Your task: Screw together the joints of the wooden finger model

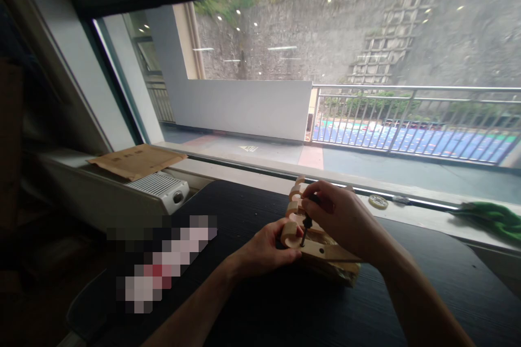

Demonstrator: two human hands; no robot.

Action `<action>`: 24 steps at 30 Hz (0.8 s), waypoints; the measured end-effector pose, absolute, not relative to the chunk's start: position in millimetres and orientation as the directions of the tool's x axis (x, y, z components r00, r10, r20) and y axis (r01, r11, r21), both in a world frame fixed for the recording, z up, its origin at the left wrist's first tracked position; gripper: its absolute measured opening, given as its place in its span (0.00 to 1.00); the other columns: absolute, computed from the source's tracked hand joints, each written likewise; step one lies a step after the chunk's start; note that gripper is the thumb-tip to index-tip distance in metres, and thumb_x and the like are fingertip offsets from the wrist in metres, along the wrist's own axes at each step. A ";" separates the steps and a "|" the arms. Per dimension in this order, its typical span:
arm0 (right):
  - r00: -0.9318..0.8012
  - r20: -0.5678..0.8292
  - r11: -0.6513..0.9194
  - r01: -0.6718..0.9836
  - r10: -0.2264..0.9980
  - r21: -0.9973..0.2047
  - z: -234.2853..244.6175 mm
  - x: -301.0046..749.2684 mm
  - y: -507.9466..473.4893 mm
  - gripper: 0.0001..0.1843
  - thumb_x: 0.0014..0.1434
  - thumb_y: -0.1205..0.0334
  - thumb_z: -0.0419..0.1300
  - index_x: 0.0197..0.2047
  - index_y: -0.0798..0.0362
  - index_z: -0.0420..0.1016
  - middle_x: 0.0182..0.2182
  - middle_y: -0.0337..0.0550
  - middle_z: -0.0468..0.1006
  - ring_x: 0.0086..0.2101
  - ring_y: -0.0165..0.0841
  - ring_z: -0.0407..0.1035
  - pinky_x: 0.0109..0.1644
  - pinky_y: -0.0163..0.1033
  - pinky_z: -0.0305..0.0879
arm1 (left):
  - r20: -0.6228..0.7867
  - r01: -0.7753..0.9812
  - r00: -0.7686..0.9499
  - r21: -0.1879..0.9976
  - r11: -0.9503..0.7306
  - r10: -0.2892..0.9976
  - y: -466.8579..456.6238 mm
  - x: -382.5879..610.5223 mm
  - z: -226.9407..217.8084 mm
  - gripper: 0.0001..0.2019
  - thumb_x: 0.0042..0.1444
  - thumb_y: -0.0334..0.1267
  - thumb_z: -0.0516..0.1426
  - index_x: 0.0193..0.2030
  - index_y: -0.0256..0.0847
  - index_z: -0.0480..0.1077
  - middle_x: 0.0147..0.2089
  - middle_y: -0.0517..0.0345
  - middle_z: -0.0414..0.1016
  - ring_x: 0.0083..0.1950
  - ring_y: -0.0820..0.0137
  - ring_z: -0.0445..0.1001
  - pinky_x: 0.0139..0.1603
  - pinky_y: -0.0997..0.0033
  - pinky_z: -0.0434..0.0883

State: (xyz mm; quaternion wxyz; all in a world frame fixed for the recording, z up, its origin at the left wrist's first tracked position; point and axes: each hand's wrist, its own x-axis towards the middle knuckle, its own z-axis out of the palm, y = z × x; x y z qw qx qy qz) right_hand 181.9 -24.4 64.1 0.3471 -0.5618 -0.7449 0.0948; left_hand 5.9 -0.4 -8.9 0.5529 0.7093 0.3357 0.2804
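Note:
My right hand (342,217) grips a screwdriver (307,222) with a dark handle, held nearly upright. Its tip meets the flat part of a pale wooden piece (313,248), where a dark round hole also shows. The near end of that piece curls into a rounded hook (289,232), and my left hand (266,246) is closed around it, thumb along the front edge. Behind it stand similar curled pieces (293,209) in a row. Underneath lies a rough-edged wooden block (345,272), partly covered by my hands and the pale pieces.
The work rests on a black tabletop (252,309) beside a window. A blurred-out pale item (171,260) lies left. A brown envelope (138,160) sits on a white heater (177,198). A tape roll (378,201) and a green bundle (490,219) lie on the sill.

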 end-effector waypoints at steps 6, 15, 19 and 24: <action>-0.233 0.387 0.424 0.727 0.892 -0.540 69.5 179.1 -32.5 0.09 0.58 0.55 0.54 0.33 0.48 0.73 0.24 0.35 0.73 0.24 0.27 0.63 0.26 0.34 0.50 | 0.018 0.187 0.612 0.968 -0.166 0.791 0.8 5.4 -10.0 0.14 0.47 0.33 0.60 0.42 0.37 0.67 0.34 0.63 0.67 0.34 0.74 0.65 0.38 0.75 0.64; -0.072 0.398 0.271 0.839 0.915 -0.472 67.2 182.6 -27.7 0.14 0.56 0.49 0.55 0.27 0.50 0.70 0.19 0.34 0.70 0.20 0.27 0.60 0.23 0.35 0.47 | 0.023 0.171 0.624 0.971 -0.166 0.781 0.4 5.2 -10.9 0.14 0.48 0.33 0.60 0.43 0.37 0.66 0.36 0.62 0.66 0.36 0.74 0.64 0.39 0.74 0.63; -0.034 0.392 0.232 0.852 0.919 -0.470 65.5 182.5 -25.0 0.17 0.56 0.47 0.55 0.26 0.51 0.68 0.18 0.35 0.69 0.19 0.28 0.59 0.23 0.35 0.48 | 0.027 0.171 0.630 0.970 -0.172 0.776 -0.3 5.8 -9.4 0.14 0.48 0.33 0.60 0.43 0.38 0.66 0.36 0.62 0.66 0.35 0.74 0.64 0.38 0.74 0.63; 0.012 0.404 0.189 0.871 0.915 -0.454 58.8 180.9 -17.9 0.18 0.55 0.45 0.54 0.25 0.50 0.64 0.19 0.36 0.69 0.20 0.29 0.58 0.25 0.36 0.48 | 0.037 0.187 0.632 0.962 -0.199 0.774 -0.5 5.1 -9.8 0.13 0.49 0.33 0.59 0.43 0.37 0.66 0.35 0.62 0.64 0.35 0.74 0.62 0.38 0.74 0.62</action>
